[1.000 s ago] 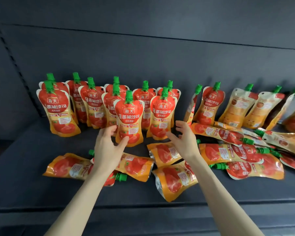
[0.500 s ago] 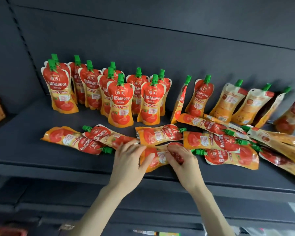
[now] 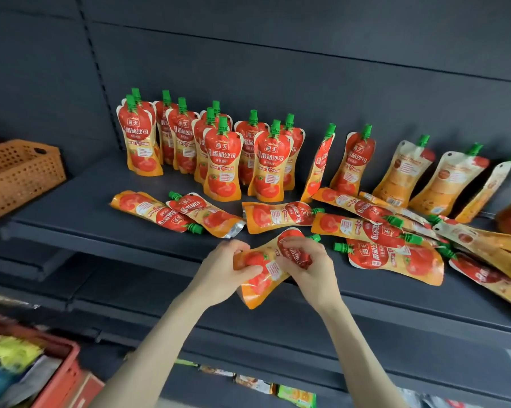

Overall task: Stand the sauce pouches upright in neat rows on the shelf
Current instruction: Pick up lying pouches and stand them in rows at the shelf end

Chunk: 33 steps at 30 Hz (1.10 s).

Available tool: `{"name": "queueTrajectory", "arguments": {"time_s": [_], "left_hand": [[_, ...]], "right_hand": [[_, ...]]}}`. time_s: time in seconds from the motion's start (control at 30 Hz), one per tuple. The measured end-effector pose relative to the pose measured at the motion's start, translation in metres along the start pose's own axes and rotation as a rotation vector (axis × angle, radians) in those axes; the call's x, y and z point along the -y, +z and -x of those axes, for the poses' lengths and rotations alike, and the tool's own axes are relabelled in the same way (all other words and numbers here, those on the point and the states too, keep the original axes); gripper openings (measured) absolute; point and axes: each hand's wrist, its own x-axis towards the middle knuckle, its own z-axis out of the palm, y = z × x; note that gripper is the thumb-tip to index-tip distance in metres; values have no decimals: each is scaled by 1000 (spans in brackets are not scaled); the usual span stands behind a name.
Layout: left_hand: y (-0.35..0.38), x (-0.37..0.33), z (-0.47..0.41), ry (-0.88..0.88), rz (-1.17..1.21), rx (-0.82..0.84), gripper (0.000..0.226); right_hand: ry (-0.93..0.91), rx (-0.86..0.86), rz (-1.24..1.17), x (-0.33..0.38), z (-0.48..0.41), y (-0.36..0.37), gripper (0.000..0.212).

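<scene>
Both hands hold one red-and-orange sauce pouch [image 3: 263, 278] with a green cap, tilted, just off the dark shelf's front edge [image 3: 148, 245]. My left hand [image 3: 224, 269] grips its lower orange half; my right hand [image 3: 310, 266] grips its red top near the cap. Several pouches stand upright in rows [image 3: 221, 160] at the back left. More pouches lean against the back wall [image 3: 404, 175] on the right. Several others lie flat [image 3: 277, 216] across the shelf's middle and right.
An orange perforated basket [image 3: 21, 175] sits on the shelf at far left. A red crate [image 3: 62, 375] with packets stands below at lower left. Lower shelves with small packets [image 3: 295, 396] run under my arms. The shelf's dark back panel rises behind the pouches.
Both hands came from the standing pouches down to a flat pouch at the front, took hold of it and lifted it off the shelf. The view dropped and shifted left.
</scene>
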Motion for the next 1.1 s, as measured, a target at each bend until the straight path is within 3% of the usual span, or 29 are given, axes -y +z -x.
{"name": "queueTrajectory", "arguments": {"time_s": [0.13, 0.27, 0.5, 0.63, 0.7, 0.83, 0.93, 1.0, 1.1], "left_hand": [[-4, 3, 13, 69, 168, -144, 41], [-13, 15, 23, 54, 347, -213, 38], [-35, 27, 20, 60, 566, -273, 35], [-52, 37, 5, 84, 627, -280, 35], [-61, 43, -4, 93, 573, -253, 32], [-92, 63, -32, 229, 316, -287, 16], [-116, 85, -66, 196, -128, -411, 32], [-126, 95, -86, 53, -438, -356, 51], [-130, 99, -102, 3, -596, -228, 67]], "right_hand": [[-18, -87, 17, 5, 7, 10, 60], [81, -234, -158, 18, 11, 27, 84], [148, -343, -140, 44, -10, 56, 85], [228, -223, -479, 59, -20, 78, 68], [231, -155, -594, 65, -26, 89, 50], [170, -176, -573, 78, -45, 102, 27], [160, -195, -490, 85, -54, 106, 13], [184, -213, -456, 84, -55, 112, 10], [236, -245, -451, 82, -55, 119, 10]]}}
